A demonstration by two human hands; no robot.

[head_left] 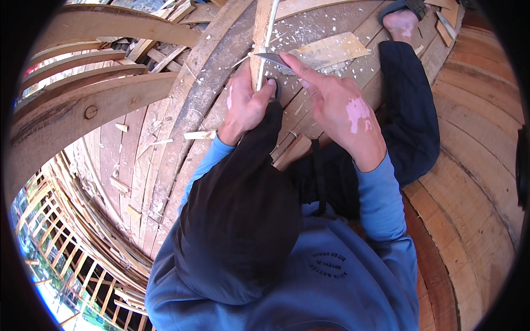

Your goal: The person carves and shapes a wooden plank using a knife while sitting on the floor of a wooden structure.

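Note:
My left hand (243, 102) is wrapped round the lower end of a narrow wooden strip (261, 27), beside my raised knee. The strip runs up past the top edge of the picture, with a pale, freshly cut side. In my right hand (345, 113) is a knife, its handle mostly hidden in the closed fingers. My forefinger stretches along the back of the grey knife blade (273, 58), whose tip meets the strip just above my left hand. Pale wood shavings (284, 39) lie scattered around the strip on the planks.
Curved wooden ribs (94, 110) rise on the left. A plank wall (475, 127) curves up on the right. On the plank floor (204, 113) lie a flat thin board (329, 51), a wood block (292, 151) and small offcuts. My sandalled foot (402, 25) rests at the upper right.

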